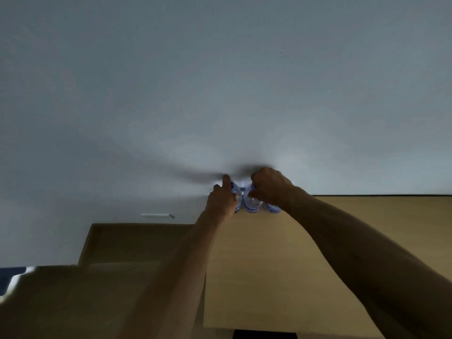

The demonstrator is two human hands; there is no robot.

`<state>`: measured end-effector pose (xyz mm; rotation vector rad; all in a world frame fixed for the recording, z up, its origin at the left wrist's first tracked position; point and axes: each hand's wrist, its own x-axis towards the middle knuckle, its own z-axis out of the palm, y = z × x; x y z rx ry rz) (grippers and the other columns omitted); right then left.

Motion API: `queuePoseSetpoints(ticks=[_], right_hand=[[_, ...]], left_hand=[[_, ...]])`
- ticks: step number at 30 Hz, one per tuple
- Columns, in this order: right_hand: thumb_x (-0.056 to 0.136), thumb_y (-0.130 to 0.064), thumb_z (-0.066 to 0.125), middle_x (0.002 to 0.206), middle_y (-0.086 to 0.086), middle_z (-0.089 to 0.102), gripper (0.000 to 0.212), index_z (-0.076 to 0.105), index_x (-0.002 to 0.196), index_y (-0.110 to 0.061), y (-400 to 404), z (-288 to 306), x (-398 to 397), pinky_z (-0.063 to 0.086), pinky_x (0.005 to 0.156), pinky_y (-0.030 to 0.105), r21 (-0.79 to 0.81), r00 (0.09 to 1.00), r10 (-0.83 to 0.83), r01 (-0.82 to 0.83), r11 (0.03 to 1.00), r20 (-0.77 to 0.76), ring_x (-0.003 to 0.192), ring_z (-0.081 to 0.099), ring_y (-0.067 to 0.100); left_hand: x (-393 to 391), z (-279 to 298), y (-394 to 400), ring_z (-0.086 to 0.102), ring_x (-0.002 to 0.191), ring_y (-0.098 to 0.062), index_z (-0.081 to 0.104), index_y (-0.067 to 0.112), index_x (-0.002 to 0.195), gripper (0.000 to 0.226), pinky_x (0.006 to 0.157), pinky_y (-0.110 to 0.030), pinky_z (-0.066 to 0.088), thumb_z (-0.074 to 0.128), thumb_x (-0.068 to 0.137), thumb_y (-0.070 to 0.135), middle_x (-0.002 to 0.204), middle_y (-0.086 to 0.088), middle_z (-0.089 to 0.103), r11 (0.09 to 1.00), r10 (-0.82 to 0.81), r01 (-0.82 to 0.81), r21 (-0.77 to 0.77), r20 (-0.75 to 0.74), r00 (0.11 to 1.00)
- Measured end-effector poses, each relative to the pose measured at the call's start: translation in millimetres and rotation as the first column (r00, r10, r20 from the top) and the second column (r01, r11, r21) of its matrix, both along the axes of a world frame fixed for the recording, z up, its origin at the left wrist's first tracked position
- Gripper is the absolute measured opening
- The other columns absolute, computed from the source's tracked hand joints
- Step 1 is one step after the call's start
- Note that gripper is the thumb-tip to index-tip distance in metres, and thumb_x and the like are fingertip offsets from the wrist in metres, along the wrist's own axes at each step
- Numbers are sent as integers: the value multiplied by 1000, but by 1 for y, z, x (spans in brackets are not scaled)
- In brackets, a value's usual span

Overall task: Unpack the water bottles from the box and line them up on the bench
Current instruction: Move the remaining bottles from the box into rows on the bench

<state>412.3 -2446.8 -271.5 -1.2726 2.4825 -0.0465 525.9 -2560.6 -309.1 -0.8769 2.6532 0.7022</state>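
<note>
Fingers of my left hand (221, 201) wrap one water bottle (236, 195), forefinger raised; those of my right hand (270, 187) curl over the neighbouring bottle (252, 204). A third bottle (274, 208) stands beside it, all at the table's (354, 228) far edge by the wall. I judge I'm placing and aligning; next, release both upright and return to the box (132, 243).

Bottles (252, 201) stand at the table's (269, 265) far edge against the wall (220, 94); near surface open; box (137, 243) flanks the left edge.
</note>
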Motion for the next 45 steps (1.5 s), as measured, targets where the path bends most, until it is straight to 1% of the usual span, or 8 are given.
queuePoseSetpoints(ticks=[4,11,16,23,28,32,37,45], right_hand=[[85,-40,68,105,11,66,34,70,100,-9,2,4,-2,48,80,33,1,998,-61,61,998,24,100,63,27],[84,-14,62,101,10,65,8,65,92,-11,2,6,5,41,71,29,7,999,22,-22,1000,43,96,62,28],[81,-6,59,95,11,62,9,63,87,-11,9,1,5,39,64,28,-17,999,40,-40,999,24,88,62,30],[86,-1,54,99,12,56,27,67,107,-11,20,-8,2,47,71,35,-74,990,143,-143,987,-6,88,61,34],[81,-6,63,118,10,54,55,46,132,-14,32,-9,4,49,81,38,-32,996,90,-89,995,4,110,55,29],[79,-7,61,116,6,58,34,56,113,-11,45,-6,0,51,81,39,52,993,8,-2,999,-122,113,54,27],[85,-9,62,108,17,63,22,60,106,-4,52,-9,0,49,74,34,84,958,-284,285,955,-33,100,63,34],[79,-3,61,91,16,63,10,61,88,-5,47,-12,-6,43,61,31,-21,964,-262,263,965,44,85,63,34]], left_hand=[[3,3,7,60,104,-38,22,5,145,58,81,-40,49,51,98,21,117,-24,55,1000,13,-12,-15,1,1000],[-3,6,13,58,110,-36,15,7,149,65,87,-40,48,51,97,22,123,-23,51,999,52,-52,-6,66,996],[-2,5,14,56,111,-36,13,5,150,65,86,-38,47,50,98,21,131,-23,45,1000,23,-22,-20,77,997],[0,3,15,56,110,-34,18,1,146,61,82,-37,47,50,97,18,130,-20,47,999,8,-6,-48,38,999],[2,5,12,58,105,-41,31,6,136,46,82,-42,47,52,96,18,114,-24,56,998,51,-51,37,-13,999],[5,6,2,61,101,-41,43,4,127,37,79,-41,47,55,94,17,109,-21,64,998,47,-43,45,-115,992],[8,6,2,61,102,-39,49,0,120,43,80,-40,47,64,91,27,107,-22,66,975,193,-174,135,-137,972],[4,10,3,59,110,-38,48,-4,120,37,86,-41,49,58,95,21,118,-23,62,975,173,-160,154,-79,982]])
